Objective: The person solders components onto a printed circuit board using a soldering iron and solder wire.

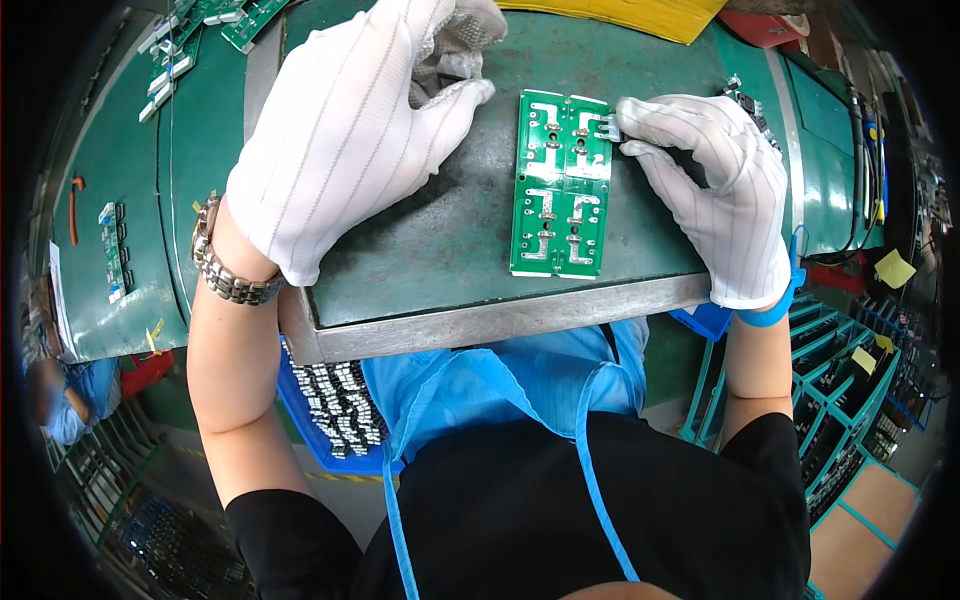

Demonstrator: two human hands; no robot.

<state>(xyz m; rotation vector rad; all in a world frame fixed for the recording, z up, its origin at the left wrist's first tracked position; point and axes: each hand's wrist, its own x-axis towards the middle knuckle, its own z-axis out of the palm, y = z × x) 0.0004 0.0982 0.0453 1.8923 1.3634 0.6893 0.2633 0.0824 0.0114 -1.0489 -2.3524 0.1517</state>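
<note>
A green circuit board panel [558, 186] with silvery solder pads lies flat on the dark green worktop [430, 260]. At its upper right edge, my white-gloved right hand [715, 185] pinches a small electronic component [612, 128] with light metal pins, up against the board. It cannot be made out whether the pins sit in the board. My left hand [345, 135], gloved too, hovers left of the panel with curled fingers closed around a small dark piece [458, 68]; its kind is mostly hidden by the glove.
A yellow tray edge [640, 14] lies at the far side. More green boards [175, 60] rest on the left bench, with a narrow board strip [113, 252]. Below the worktop's metal rim stands a blue bin [325, 458] of small parts. Another person [78, 400] is far left.
</note>
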